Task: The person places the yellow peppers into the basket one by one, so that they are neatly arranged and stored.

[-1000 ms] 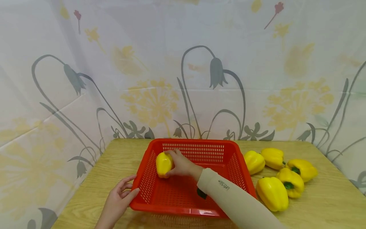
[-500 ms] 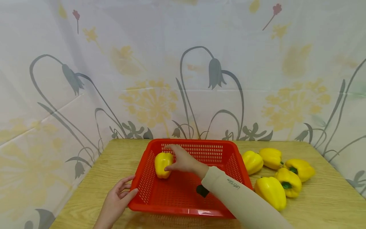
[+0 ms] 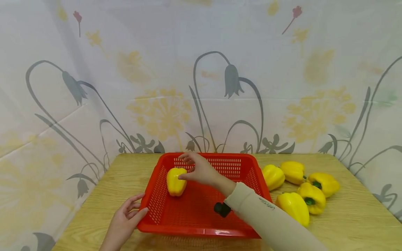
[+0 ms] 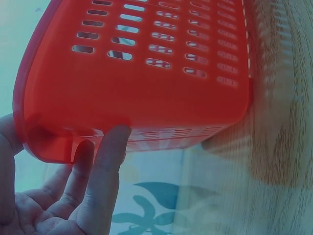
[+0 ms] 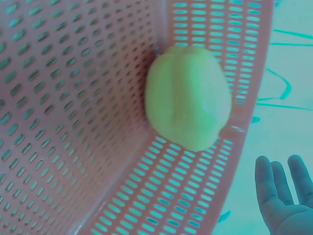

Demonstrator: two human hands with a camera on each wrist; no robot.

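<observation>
A yellow bell pepper stands in the left part of a red perforated plastic basket. My right hand is raised over the basket beside the pepper, fingers loosely bent and nothing in them. In the right wrist view the pepper looks pale green against the basket walls, with the right hand's fingers apart from it. My left hand holds the basket's left rim near the front corner. The left wrist view has its fingers against the basket's outer side, under the rim.
Several yellow bell peppers lie on the wooden table right of the basket. A dark object shows below the right wrist, partly covered by the sleeve. A flower-printed curtain hangs behind the table.
My right hand has let go of the pepper and lifted up and slightly right. The pepper stays in the basket. The left hand keeps its place on the rim.
</observation>
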